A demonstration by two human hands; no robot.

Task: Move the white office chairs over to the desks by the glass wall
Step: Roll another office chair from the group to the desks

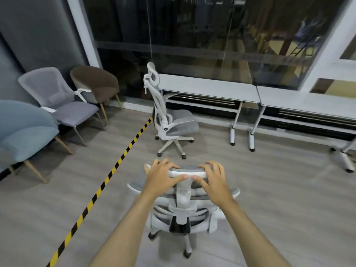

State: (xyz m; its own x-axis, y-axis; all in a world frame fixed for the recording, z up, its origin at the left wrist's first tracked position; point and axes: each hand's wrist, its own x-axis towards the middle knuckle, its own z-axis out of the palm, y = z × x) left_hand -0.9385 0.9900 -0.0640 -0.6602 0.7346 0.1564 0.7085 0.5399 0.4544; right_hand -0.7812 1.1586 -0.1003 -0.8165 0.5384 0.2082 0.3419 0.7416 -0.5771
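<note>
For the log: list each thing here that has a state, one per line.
Left hand: grips the headrest.
Right hand: grips the headrest.
Near white chair: upright, held at its headrest, short of the desks.
Far white chair: upright, untouched, beside the left desk.
Right desk: no chair at it.

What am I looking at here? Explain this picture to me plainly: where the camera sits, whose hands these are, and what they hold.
There is no machine. A person wears a camera on the head, so you look forward and down along their arms. The left hand and right hand grip the headrest of a white office chair, seen from behind. A second white chair already stands at the left desk; another desk joins it on the right, both along the glass wall. Three armchairs stand at the left, beyond a yellow-and-black tape line on the floor.
</note>
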